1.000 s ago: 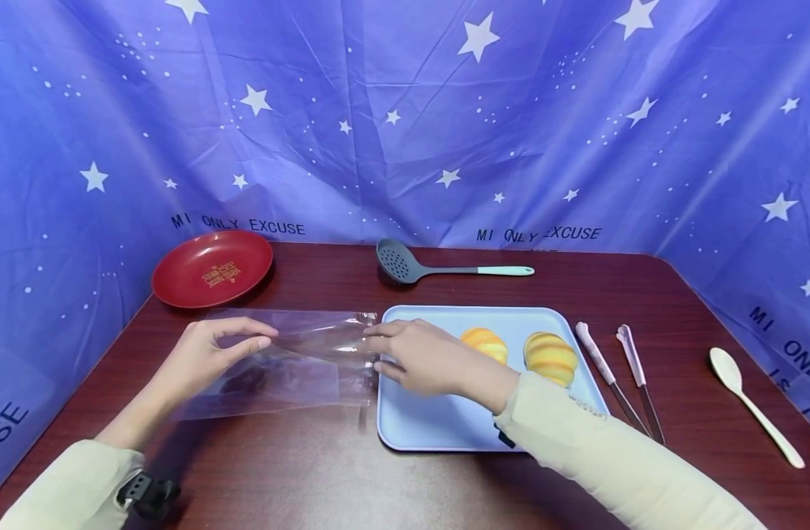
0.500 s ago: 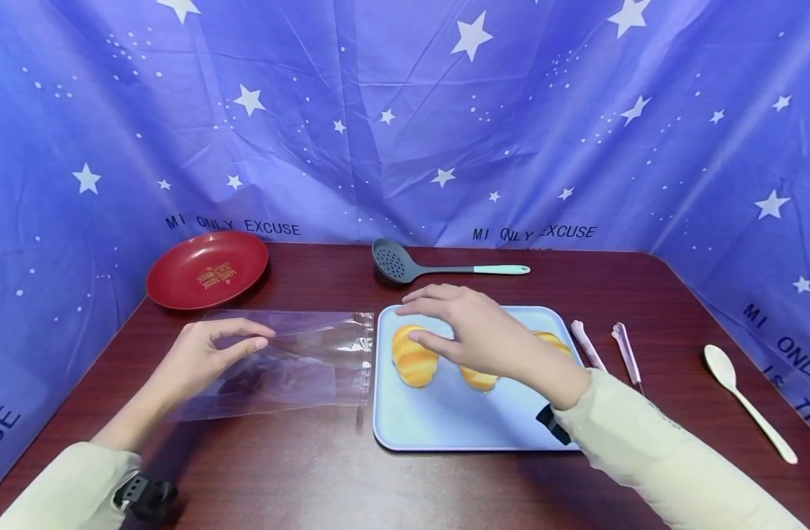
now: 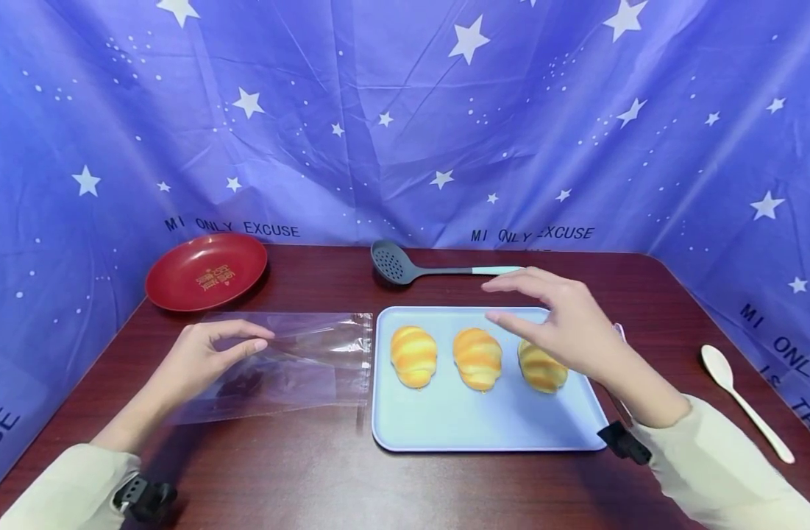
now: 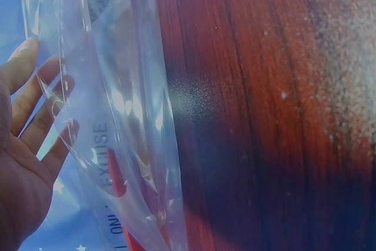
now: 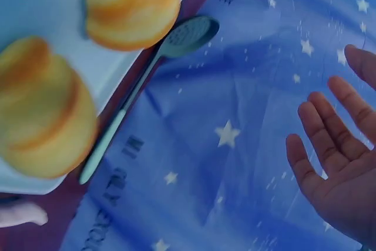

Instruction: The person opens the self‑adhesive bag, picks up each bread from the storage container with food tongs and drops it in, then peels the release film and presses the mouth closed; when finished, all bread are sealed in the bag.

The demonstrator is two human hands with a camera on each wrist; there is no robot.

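Note:
My left hand (image 3: 209, 357) pinches the clear plastic bag (image 3: 318, 361) between thumb and index finger near its left end. In the left wrist view, the bag's film (image 4: 126, 98) rises in front of the other, spread fingers. A light blue tray (image 3: 444, 427) to the right holds three striped bread rolls: a left one (image 3: 414, 356), a middle one (image 3: 477, 358) and a right one (image 3: 541, 368). Above the tray's right side hovers my right hand (image 3: 566, 324), thumb and fingers apart, holding nothing. It partly covers the right roll in the head view.
A red plate (image 3: 206, 272) lies at the back left. Behind the tray is a grey slotted skimmer (image 3: 394, 263) with a mint handle. Pale-handled knives right of the tray are mostly hidden by the right arm. A cream spoon (image 3: 719, 366) lies far right; a blue star curtain (image 3: 352, 184) stands behind.
My right hand has left the bag's right end and moved right across the tray, uncovering the left and middle rolls. The left hand stays at the bag.

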